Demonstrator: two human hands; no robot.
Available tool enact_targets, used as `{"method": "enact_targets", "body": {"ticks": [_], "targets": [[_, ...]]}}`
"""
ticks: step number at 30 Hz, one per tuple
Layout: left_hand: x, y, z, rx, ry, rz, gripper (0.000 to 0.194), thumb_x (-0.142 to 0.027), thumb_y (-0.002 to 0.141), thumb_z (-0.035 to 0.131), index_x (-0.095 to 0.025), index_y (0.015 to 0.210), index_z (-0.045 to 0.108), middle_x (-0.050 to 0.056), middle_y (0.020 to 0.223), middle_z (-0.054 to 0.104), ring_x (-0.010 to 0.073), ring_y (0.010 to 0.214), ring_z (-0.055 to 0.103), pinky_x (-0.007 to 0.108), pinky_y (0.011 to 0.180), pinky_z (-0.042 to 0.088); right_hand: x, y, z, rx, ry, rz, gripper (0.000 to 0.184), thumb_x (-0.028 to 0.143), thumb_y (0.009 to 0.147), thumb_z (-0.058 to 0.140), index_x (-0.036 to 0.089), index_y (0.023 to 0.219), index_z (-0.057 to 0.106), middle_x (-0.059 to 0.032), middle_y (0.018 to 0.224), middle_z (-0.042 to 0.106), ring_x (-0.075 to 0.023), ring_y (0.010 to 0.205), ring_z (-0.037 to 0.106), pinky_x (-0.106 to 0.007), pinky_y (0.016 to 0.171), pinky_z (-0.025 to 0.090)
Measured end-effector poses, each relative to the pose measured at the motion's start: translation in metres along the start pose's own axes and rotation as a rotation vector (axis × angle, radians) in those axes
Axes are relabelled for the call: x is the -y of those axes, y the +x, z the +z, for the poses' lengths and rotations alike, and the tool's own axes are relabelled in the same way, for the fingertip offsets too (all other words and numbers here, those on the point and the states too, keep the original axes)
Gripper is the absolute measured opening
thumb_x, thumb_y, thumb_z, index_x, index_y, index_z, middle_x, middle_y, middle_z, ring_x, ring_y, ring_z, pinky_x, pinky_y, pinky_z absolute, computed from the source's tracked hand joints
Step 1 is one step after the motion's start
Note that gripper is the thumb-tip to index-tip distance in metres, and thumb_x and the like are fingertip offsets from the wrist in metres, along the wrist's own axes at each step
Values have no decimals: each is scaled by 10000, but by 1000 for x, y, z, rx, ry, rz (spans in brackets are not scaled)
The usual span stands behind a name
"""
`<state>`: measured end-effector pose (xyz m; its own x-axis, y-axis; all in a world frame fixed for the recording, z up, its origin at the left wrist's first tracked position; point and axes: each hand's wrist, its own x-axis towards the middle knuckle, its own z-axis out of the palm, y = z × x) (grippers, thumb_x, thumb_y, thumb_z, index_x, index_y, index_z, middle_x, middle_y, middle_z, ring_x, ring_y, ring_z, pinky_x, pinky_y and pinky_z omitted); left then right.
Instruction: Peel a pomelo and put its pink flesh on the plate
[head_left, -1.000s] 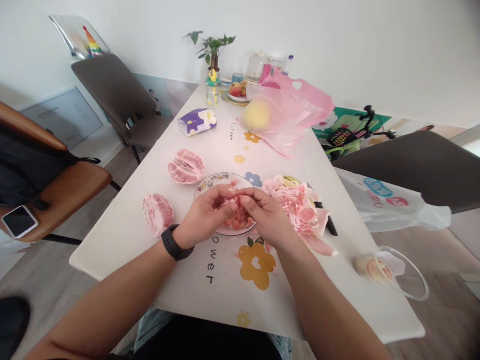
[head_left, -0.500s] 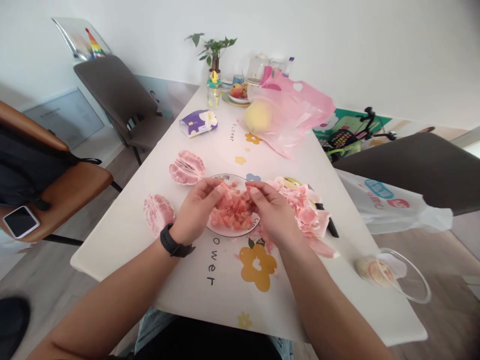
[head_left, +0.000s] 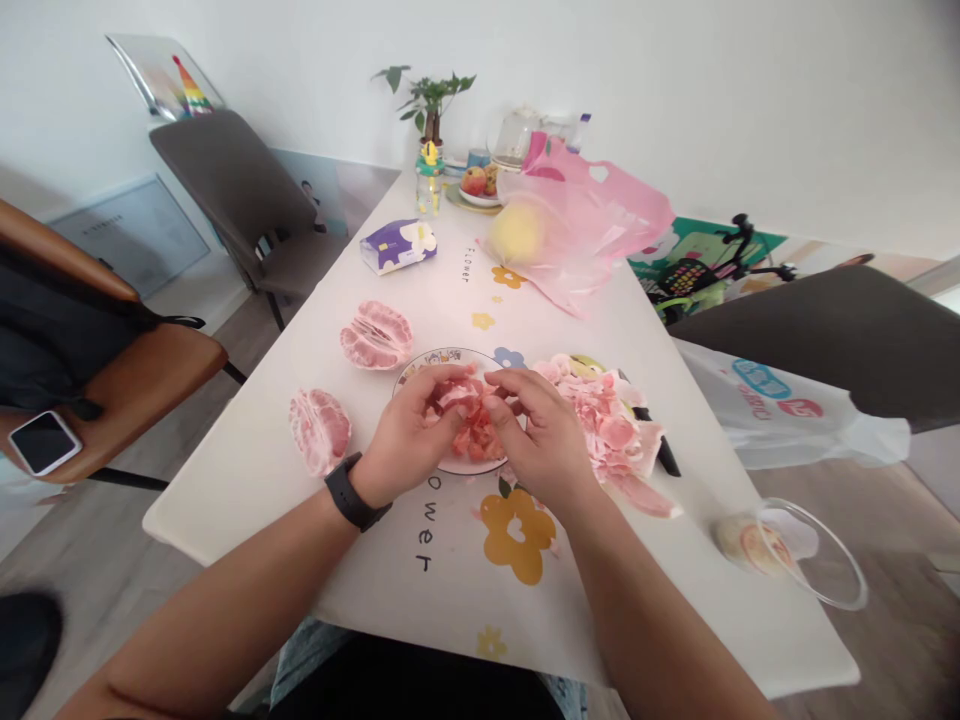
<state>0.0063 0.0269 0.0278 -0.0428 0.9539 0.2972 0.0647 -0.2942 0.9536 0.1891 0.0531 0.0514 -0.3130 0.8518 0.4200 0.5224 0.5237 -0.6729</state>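
pale pink pomelo piece [head_left: 454, 396] is pinched between the half-closed fingers of the left hand [head_left: 409, 435] and the right hand [head_left: 536, 437], above a round white plate [head_left: 442, 356] with small red-pink pomelo pulp [head_left: 476, 438]. a heap of pink pomelo membrane [head_left: 611, 425] lies just beside at right, two peeled pomelo halves [head_left: 375, 335] at left.

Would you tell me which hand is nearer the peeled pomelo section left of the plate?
The left hand, right of the pomelo section and apart from it; the right hand lies farther off, across the plate.
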Motion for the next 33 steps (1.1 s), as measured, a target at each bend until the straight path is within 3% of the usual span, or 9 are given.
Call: {"method": "enact_targets", "body": {"ticks": [8,15,22,28,33], "targets": [[-4,-1,2,-33,246,71,328,-176,886,685,-223,1210,657,76,1143,739,184,956,673,357,884,559,6,-2,1,2,-51,-105,176,228,1002,636,273,1132,746,-70,1137,687,-226,1052,699,-379,833,622],[2,-3,4,-6,216,102,329,-180,940,633,-247,1262,636,75,1257,729,196,1092,702,366,960,566,5,-2,0,3,-111,-183,204,225,1001,624,227,1186,711,-114,1167,681,-259,1081,682,-428,865,615],[-2,-4,4,-12,385,142,398,-126,874,647,-233,1257,637,38,1072,746,144,848,680,280,763,570,10,1,-1,64,-141,-270,220,187,1020,559,246,1135,737,-92,1088,696,-256,1049,667,-439,893,583],[-4,-2,2,27,448,222,337,-148,893,634,-220,1222,654,73,1155,759,203,999,708,362,899,577,10,1,-7,127,-128,-231,228,207,1029,543,267,1131,738,-82,1099,731,-255,1057,681,-426,905,573],[-3,-1,0,64,446,269,355,-135,889,626,-216,1231,682,94,1219,759,245,1160,687,424,1010,550,9,1,-12,174,-77,-120,145,232,1009,601,268,1061,732,-50,1028,736,-211,920,686,-365,824,562]]}}
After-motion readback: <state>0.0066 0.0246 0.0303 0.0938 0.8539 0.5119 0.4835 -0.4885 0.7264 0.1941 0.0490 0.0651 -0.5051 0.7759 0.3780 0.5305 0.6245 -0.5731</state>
